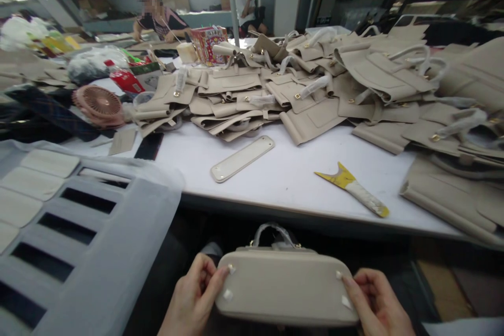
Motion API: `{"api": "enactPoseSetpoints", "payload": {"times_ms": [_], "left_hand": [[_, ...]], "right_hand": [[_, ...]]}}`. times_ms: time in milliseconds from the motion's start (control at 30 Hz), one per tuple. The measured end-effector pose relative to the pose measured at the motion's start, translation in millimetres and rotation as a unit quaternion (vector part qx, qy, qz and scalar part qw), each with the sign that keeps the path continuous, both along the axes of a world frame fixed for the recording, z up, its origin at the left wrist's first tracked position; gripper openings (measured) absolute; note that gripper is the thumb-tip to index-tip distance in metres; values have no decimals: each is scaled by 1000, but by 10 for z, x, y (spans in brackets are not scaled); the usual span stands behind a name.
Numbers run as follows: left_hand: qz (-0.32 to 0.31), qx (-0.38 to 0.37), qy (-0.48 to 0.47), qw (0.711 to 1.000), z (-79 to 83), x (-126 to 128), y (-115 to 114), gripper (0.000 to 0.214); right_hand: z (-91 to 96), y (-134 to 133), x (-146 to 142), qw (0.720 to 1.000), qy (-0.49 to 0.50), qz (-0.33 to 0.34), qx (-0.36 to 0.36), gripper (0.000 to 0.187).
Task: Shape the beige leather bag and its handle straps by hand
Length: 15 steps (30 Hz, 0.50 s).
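A beige handbag [285,286] lies upside down in my lap, its oval base facing up, with small white feet at the corners and a wrapped handle showing behind it. My left hand [195,296] grips the bag's left end, thumb on the base. My right hand [374,302] grips the right end, fingers curled round the edge. A loose beige oval base panel [242,158] lies on the white table [283,178] ahead. To its right lies a scraper tool [354,189] with a yellow blade and a white handle.
A big heap of beige bag pieces [315,89] covers the table's far half and right side. A grey slotted rack [79,231] holding oval panels stands at my left. A pink fan [98,105] and a black phone [149,145] lie left. Two people sit beyond.
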<state>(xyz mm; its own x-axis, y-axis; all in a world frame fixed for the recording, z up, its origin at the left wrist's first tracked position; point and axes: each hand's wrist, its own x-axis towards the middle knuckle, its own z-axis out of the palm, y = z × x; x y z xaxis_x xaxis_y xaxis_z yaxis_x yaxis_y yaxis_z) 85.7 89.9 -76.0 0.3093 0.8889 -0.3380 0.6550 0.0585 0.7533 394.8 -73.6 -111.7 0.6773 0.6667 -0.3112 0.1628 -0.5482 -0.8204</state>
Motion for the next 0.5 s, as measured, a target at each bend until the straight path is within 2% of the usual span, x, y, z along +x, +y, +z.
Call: {"api": "enactPoseSetpoints", "payload": {"times_ms": [133,200,267,367,433,500], "left_hand": [[-27,74,-3,997,73,7,-11,34],[-49,134,12,990,118,-5,-8,40],[-86,231,47,968,164,-20,7,45],[-170,384,100,902,246,-11,30,48],[-253,443,112,853,310,34,19,58],[-342,459,109,813,368,103,-21,65]], "right_hand": [[26,9,49,989,-133,61,13,38],[111,28,56,961,-254,101,37,38],[235,69,3,905,-389,150,84,40],[415,167,-242,805,-528,234,137,46],[474,244,-492,755,-568,289,156,48],[470,308,-738,725,-585,323,169,49]]}}
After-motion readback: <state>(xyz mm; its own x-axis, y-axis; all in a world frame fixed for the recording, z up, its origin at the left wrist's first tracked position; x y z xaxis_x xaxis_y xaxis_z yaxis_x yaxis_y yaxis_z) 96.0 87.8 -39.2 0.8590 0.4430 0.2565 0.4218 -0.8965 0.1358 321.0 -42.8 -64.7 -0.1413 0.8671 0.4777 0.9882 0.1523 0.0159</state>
